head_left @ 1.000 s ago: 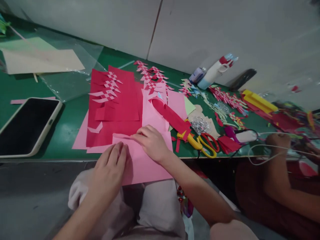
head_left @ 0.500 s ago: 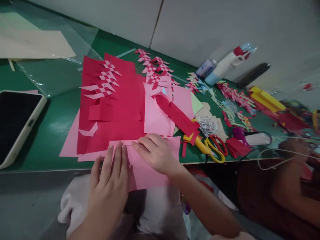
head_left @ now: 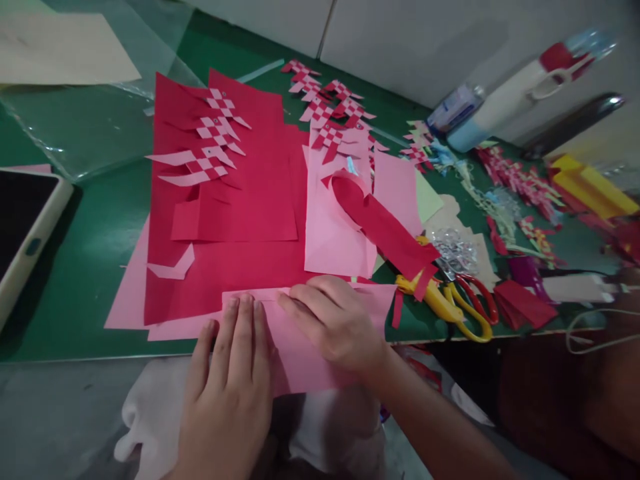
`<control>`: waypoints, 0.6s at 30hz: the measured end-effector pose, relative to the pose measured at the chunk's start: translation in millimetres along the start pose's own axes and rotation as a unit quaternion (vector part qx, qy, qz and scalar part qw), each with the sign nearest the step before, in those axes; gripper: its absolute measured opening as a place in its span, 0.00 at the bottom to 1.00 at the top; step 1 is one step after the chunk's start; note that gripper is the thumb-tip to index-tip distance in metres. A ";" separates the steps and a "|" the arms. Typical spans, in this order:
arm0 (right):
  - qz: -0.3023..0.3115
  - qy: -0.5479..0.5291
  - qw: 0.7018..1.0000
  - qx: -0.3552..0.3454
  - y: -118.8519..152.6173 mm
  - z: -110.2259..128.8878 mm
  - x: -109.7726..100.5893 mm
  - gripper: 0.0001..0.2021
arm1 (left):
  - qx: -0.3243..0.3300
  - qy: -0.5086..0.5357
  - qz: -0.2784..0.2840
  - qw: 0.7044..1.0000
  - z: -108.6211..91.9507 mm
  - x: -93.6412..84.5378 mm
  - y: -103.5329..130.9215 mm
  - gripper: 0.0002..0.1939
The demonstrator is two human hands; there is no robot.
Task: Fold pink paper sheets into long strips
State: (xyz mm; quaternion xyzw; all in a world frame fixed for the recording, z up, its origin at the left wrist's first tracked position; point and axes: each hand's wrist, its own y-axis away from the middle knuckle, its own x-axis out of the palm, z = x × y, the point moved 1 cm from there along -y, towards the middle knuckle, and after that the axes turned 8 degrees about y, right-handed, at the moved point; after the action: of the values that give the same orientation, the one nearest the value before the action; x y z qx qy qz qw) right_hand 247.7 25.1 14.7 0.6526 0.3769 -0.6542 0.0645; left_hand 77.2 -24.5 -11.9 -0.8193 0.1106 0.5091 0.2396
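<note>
The left hand (head_left: 227,393) lay flat, fingers slightly apart, on the pink rectangular paper (head_left: 305,370); the right hand (head_left: 343,327) curled there, grip unclear.

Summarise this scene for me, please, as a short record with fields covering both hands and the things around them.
Left hand: laid flat, fingers extended, on a pink paper sheet
Right hand: fingers bent, fingertips at the sheet's far edge
Sheet position: overhangs the near edge of the green table
Beyond left hand: large red paper sheet bearing checkered woven paper pieces
Far left: smartphone, partly out of frame
Right of sheet: yellow-handled scissors
Far right, back: white-and-blue bottle, beside the wall
</note>
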 end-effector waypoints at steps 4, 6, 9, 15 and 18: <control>-0.003 -0.016 1.000 0.009 -0.1 -0.2 0.5 0.10 | 0.001 -0.009 0.002 1.000 0.2 0.2 -0.8 0.35; -0.003 -0.024 1.000 0.016 0.3 -0.4 0.9 0.10 | -0.001 -0.008 0.002 1.000 -0.1 0.3 -0.4 0.35; 0.002 -0.029 0.999 0.021 0.9 -0.2 1.4 0.10 | -0.006 -0.003 0.004 1.000 -0.1 -0.3 1.0 0.36; 0.005 -0.025 0.999 0.026 1.1 -0.2 3.1 0.08 | 0.009 -0.007 -0.004 1.000 3.2 -3.8 -3.4 0.37; -0.001 -0.030 0.999 0.029 0.8 -0.3 4.8 0.09 | 0.013 -0.010 -0.005 1.000 4.8 -5.6 -8.5 0.37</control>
State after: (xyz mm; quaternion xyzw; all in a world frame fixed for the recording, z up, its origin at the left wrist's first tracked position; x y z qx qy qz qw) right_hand 247.7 26.7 10.1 0.6339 0.3564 -0.6840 0.0564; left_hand 74.5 -15.2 -6.3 -0.8116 0.1104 0.5144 0.2539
